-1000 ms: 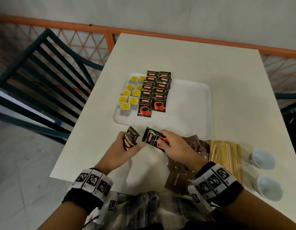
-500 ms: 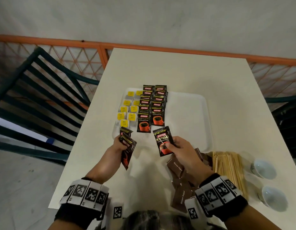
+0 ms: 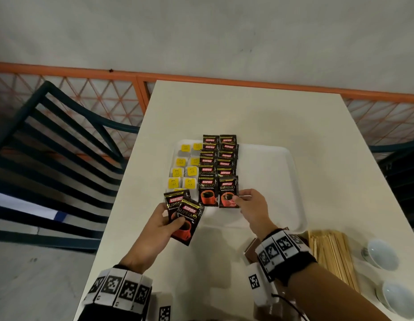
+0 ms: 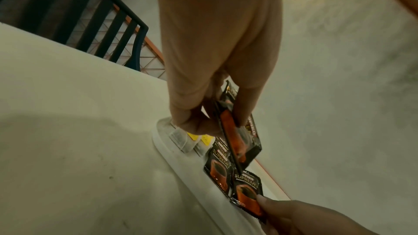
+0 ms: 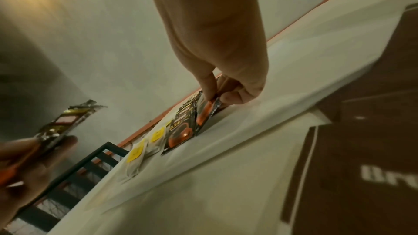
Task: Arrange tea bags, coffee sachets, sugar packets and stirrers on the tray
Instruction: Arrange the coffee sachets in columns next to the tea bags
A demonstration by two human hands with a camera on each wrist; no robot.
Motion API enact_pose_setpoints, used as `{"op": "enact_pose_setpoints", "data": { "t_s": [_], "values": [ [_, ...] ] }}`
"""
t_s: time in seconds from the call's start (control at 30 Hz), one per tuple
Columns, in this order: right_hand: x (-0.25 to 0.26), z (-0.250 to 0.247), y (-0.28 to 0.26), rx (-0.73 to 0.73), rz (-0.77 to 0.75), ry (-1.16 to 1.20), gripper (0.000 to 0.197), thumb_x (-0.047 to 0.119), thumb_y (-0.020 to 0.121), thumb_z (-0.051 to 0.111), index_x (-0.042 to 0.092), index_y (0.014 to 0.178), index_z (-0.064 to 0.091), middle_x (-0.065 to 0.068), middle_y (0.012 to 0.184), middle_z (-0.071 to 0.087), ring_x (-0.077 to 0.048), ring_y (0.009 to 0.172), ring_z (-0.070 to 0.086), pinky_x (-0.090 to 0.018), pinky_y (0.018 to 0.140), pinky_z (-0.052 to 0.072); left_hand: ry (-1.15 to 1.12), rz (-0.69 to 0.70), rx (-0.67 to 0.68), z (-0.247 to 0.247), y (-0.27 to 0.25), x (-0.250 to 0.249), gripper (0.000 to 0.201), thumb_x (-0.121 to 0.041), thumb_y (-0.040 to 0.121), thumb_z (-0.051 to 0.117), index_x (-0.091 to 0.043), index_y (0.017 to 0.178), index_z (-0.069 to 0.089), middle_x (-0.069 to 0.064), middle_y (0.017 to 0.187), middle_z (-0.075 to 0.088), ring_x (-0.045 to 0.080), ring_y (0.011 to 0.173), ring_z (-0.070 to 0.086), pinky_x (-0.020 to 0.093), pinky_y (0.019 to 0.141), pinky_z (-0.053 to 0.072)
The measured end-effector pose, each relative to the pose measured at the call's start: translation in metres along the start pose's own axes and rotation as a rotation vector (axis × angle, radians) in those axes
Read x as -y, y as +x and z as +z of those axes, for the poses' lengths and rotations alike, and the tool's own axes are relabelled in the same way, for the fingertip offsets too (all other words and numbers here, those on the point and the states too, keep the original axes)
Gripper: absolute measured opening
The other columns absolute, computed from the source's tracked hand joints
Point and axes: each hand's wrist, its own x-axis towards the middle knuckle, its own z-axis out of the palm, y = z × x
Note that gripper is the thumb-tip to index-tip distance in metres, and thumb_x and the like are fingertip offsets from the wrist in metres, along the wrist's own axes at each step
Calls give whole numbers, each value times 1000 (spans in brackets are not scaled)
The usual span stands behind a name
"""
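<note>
A white tray (image 3: 271,181) lies mid-table. Its left side carries two columns of yellow-tagged tea bags (image 3: 185,172) and two overlapping columns of black coffee sachets (image 3: 218,163). My right hand (image 3: 242,201) pinches the lower right corner of a coffee sachet (image 3: 228,193) lying at the near end of the right column, also seen as the sachet (image 5: 207,113) under my right hand (image 5: 217,96). My left hand (image 3: 168,218) holds two more coffee sachets (image 3: 185,216) fanned just off the tray's near left corner; in the left wrist view my left hand (image 4: 217,113) grips these sachets (image 4: 239,138).
Brown sugar packets (image 3: 251,249) lie under my right wrist. A bundle of wooden stirrers (image 3: 331,253) lies right of them, with two small white cups (image 3: 382,253) at the table's right edge. A dark chair (image 3: 62,158) stands left of the table, and an orange railing (image 3: 224,82) runs behind it.
My right hand carried its coffee sachet from the table's front onto the tray, at the near end of the right column. My left hand moved forward with its sachets.
</note>
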Motion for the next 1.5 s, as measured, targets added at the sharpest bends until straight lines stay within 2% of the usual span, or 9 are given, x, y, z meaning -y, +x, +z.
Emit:
{"op": "enact_pose_setpoints", "data": {
  "t_s": [0.23,0.5,0.67,0.83,0.93,1.07,1.23,1.37,1.5],
  "values": [
    [-4,4,3,-97,-114,-189,20,17,85,64,7,101,57,-3,85,62,-16,78,56,-11,55,35,-26,7,2,6,13,0,31,-5,86,61,-16,114,52,6,97,73,20,91,69,36,86,51],
    [-12,8,4,-74,-199,-205,17,17,85,64,9,98,54,-2,80,60,-17,76,58,-10,57,37,-107,-27,48,17,17,4,33,-4,87,59,-17,116,51,9,106,69,23,98,66,31,77,52],
    [-9,5,-5,-98,-261,-243,20,27,90,56,13,105,54,-2,98,58,-14,88,55,-13,65,37,-185,-31,58,23,18,2,27,-5,91,51,-22,112,53,2,102,70,18,93,68,29,73,52],
    [2,2,-49,305,-179,-67,29,43,95,37,21,100,56,4,89,63,-12,79,60,-13,60,46,-211,-32,109,35,27,-1,34,1,94,38,-21,117,51,5,111,66,19,97,65,30,72,52],
    [-3,4,-63,450,-103,47,25,38,93,48,24,114,51,4,99,64,-10,85,64,-18,64,53,-182,-9,157,43,32,-1,36,2,94,37,-21,119,51,5,111,68,21,101,65,33,77,54],
    [-9,3,-56,373,-118,64,24,8,88,59,20,108,51,-3,102,61,-14,83,61,-19,63,54,-113,-9,138,50,40,4,33,1,94,41,-13,123,49,9,115,64,22,102,64,28,74,56],
    [-17,-12,-32,198,-98,-45,31,15,80,70,15,105,52,-2,79,67,-11,70,60,-20,64,43,298,72,-107,45,48,8,21,-13,87,62,-19,105,53,0,97,65,13,90,61,24,77,45],
    [-19,-16,-23,163,-131,-181,27,15,78,72,18,97,52,1,75,66,-8,68,60,-13,58,41,446,104,-116,45,53,10,24,-14,82,68,-16,103,56,-2,92,63,13,84,60,15,64,41],
    [-20,-15,-22,138,-204,-285,30,13,79,71,10,105,56,9,68,56,-2,64,53,-8,56,37,551,166,-137,49,55,12,31,-11,80,70,-8,108,59,-5,74,51,6,67,50,8,55,38]
  ]
}}
